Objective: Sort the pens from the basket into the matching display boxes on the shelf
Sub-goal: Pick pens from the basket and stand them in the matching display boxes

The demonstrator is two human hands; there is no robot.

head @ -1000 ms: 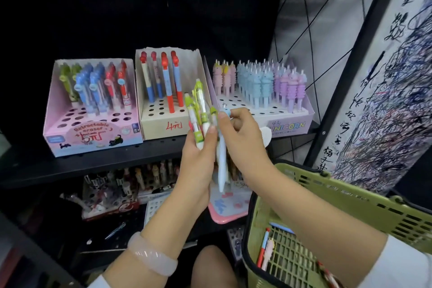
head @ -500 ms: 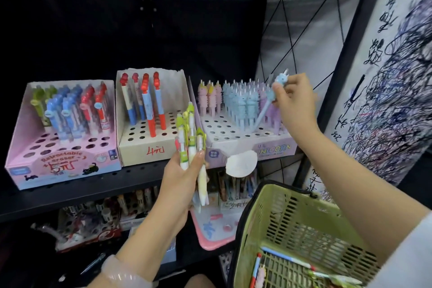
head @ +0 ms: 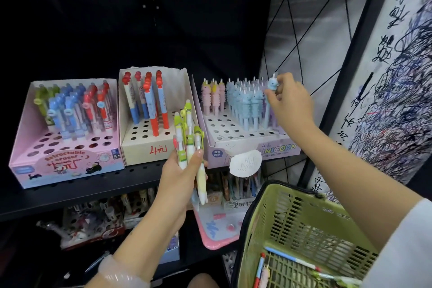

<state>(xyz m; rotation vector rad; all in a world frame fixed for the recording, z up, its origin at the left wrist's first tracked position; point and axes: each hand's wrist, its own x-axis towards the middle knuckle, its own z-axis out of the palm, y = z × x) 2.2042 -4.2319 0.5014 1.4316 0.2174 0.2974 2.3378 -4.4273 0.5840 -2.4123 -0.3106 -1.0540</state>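
My left hand (head: 178, 176) grips a bundle of green-topped pens (head: 189, 138) upright in front of the shelf edge. My right hand (head: 289, 100) pinches the head of a blue unicorn pen (head: 272, 84), whose barrel slants down into the right end of the lilac Unicorn box (head: 278, 147). That box holds rows of pink, blue and purple unicorn pens. A beige box marked 4 (head: 145, 147) holds red-topped pens. At the left a pink eraser-pen box (head: 67, 166) holds green, blue and red pens. The green basket (head: 292, 196) hangs on my right arm, with a few pens in it.
A black shelf board (head: 77, 192) carries the three boxes. Below it sit more pen displays and a pink-rimmed tray (head: 215, 243). A white paper tag (head: 245, 162) hangs from the Unicorn box. A scribbled test board (head: 385, 100) stands at the right beside a black post.
My right hand left the bundle with a blue unicorn pen, carried it up and right, and now holds it at the Unicorn box's right end. My left hand keeps the green pens.
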